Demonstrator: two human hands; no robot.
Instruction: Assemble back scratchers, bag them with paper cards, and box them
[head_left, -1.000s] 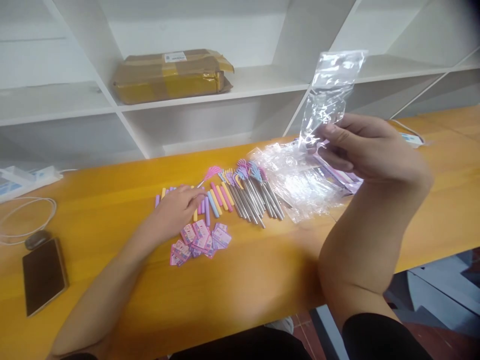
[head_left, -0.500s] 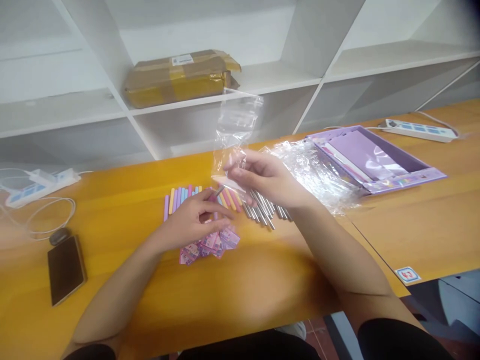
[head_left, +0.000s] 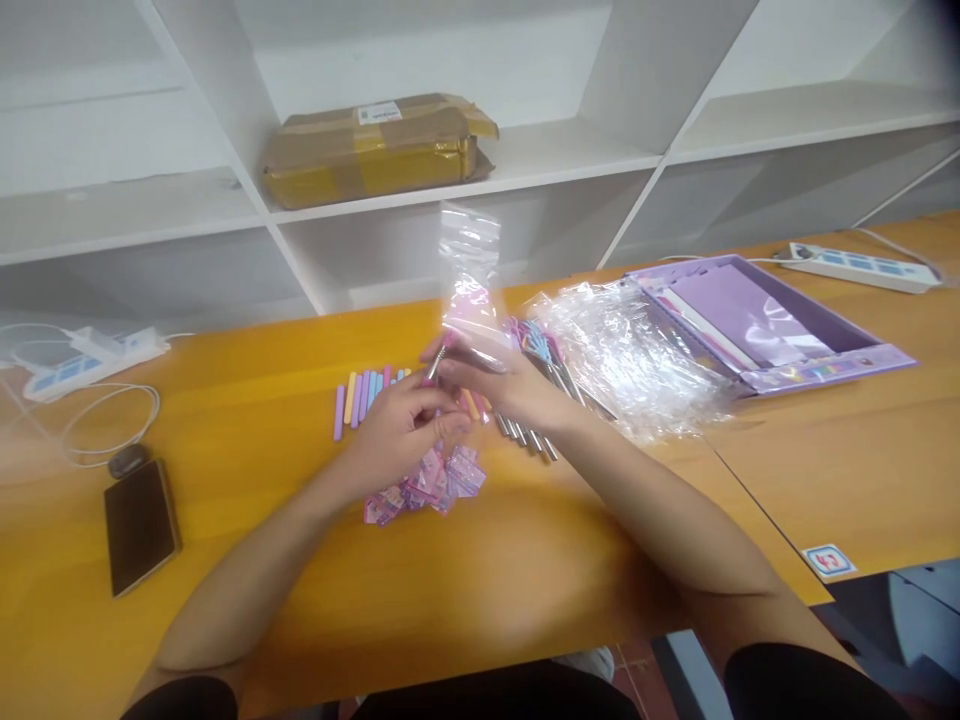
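Note:
My right hand (head_left: 517,385) is closed on a clear zip bag (head_left: 470,255), which stands up above the fingers. My left hand (head_left: 401,425) pinches a thin silver rod (head_left: 436,368) with a bit of pink at it, close to the bag's lower end. Whether the rod's tip is inside the bag I cannot tell. Behind my left hand lies a row of pastel sticks (head_left: 354,400). Pink and purple printed packets (head_left: 427,485) form a small heap below it. Silver tubes (head_left: 529,438) lie partly hidden under my right hand, near pink and blue looped pieces (head_left: 538,342).
Crumpled clear plastic bags (head_left: 622,350) pile up at the right, against an open purple box (head_left: 832,375). A phone (head_left: 141,530) and a white power strip (head_left: 97,365) with cables lie at the left. Another power strip (head_left: 862,268) is at the far right. A taped parcel (head_left: 375,155) sits on the shelf.
My hands have come together, bringing the rod up to the bag. My right hand has turned and lowered the bag slightly, uncovering the pink and blue looped pieces. The view has shifted a little.

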